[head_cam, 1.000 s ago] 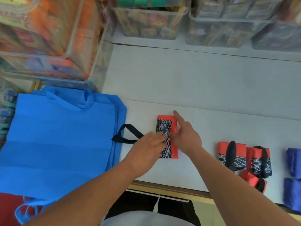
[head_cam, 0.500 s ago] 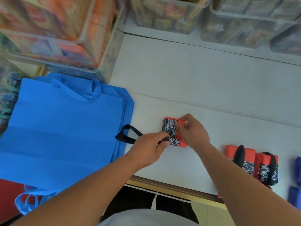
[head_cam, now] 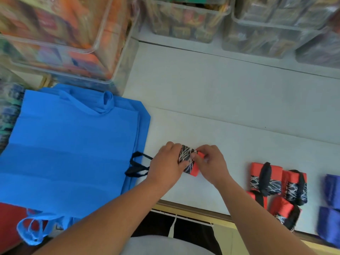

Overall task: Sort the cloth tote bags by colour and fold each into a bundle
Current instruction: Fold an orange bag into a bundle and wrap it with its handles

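- Flat blue tote bags [head_cam: 73, 144] lie stacked at the left end of the worktop [head_cam: 230, 111] and overhang its front edge, probably waiting their turn.
- A black handle [head_cam: 137, 165] trails left across the stack's right edge. It is likely kept free for wrapping, but it could snag there.
- The left hand [head_cam: 165, 166] clasps the rolled red-and-black bag [head_cam: 186, 160] near the middle of the front edge, apparently to keep the roll tight.
- The right hand [head_cam: 211, 162] pinches the roll's red end to steady it.
- Finished red bundles [head_cam: 265, 177] and dark blue bundles [head_cam: 331, 194] sit grouped by colour toward the front right corner.
- Clear bins [head_cam: 184, 21] line the back edge.
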